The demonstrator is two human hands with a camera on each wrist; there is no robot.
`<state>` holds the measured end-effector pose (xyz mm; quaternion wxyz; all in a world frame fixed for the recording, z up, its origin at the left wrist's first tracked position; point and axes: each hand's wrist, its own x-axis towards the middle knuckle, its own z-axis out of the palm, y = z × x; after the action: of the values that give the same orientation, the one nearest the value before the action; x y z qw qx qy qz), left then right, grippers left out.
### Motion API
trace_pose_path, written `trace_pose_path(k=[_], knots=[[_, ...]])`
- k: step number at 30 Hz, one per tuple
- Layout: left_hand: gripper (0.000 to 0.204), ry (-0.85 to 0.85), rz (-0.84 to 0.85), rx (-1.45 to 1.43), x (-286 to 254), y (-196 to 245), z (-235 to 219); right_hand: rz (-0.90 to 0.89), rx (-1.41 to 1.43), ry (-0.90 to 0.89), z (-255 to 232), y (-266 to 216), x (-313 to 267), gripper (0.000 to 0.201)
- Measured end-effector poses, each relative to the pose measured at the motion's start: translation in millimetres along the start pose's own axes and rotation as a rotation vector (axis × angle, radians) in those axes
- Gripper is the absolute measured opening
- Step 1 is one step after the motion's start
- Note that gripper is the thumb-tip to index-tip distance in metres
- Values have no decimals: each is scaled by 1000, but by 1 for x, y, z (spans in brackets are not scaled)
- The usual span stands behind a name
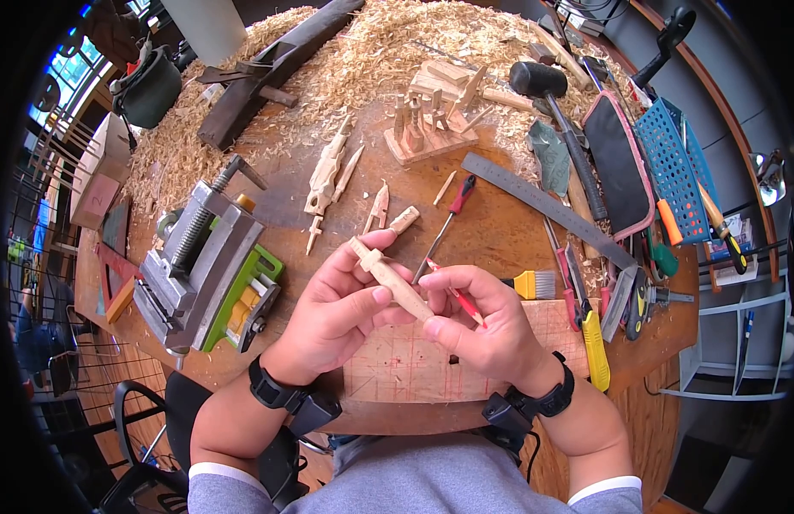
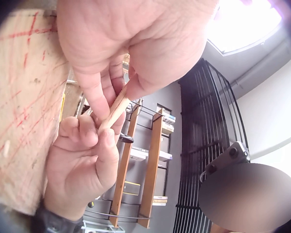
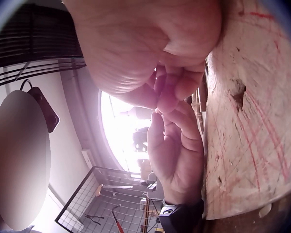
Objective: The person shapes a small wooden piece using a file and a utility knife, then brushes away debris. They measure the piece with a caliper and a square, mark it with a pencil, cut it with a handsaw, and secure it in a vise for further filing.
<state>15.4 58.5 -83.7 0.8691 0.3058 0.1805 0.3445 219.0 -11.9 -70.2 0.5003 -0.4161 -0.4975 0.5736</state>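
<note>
A small carved wooden piece [image 1: 392, 281], long and tapered with a raised band near its upper end, slants between both hands over the board. My left hand [image 1: 332, 321] grips it with the thumb along its side and the fingers behind. At its lower end, the thumb and fingertips of my right hand [image 1: 493, 332] pinch the wood. That hand also holds a red pencil [image 1: 466, 305] across its fingers. In the left wrist view the wooden piece [image 2: 115, 110] spans the two hands edge-on; in the right wrist view the fingers hide it.
Below the hands lies a board [image 1: 397, 377] with red lines. A vise [image 1: 200, 265] stands left, with carved pieces [image 1: 328, 167] beyond it. A screwdriver [image 1: 457, 199], steel ruler [image 1: 547, 206], brush [image 1: 536, 283], yellow cutter [image 1: 595, 347] and mallet [image 1: 538, 80] lie ahead and right; shavings [image 1: 362, 64] cover the back.
</note>
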Motion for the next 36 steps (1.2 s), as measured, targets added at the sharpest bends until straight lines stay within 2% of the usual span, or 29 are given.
trace_pose_path(k=[9, 14, 24, 29, 31, 36], knots=[[47, 17, 44, 21, -1, -1, -6, -52, -80, 10, -2, -2, 0, 36], [44, -38, 72, -26, 1, -2, -6, -100, -99, -10, -2, -1, 0, 36], [51, -55, 64, 8, 1, 1, -2, -175, -136, 34, -2, 3, 1, 39], [43, 7, 38, -46, -1, 1, -7, -175, -211, 74, 0, -2, 0, 38], [39, -1, 54, -29, -1, 0, -8, -147, -42, 143, 3, 1, 1, 38], [30, 18, 57, -8, -1, 0, -4, -154, -97, 123, -1, 3, 1, 38]])
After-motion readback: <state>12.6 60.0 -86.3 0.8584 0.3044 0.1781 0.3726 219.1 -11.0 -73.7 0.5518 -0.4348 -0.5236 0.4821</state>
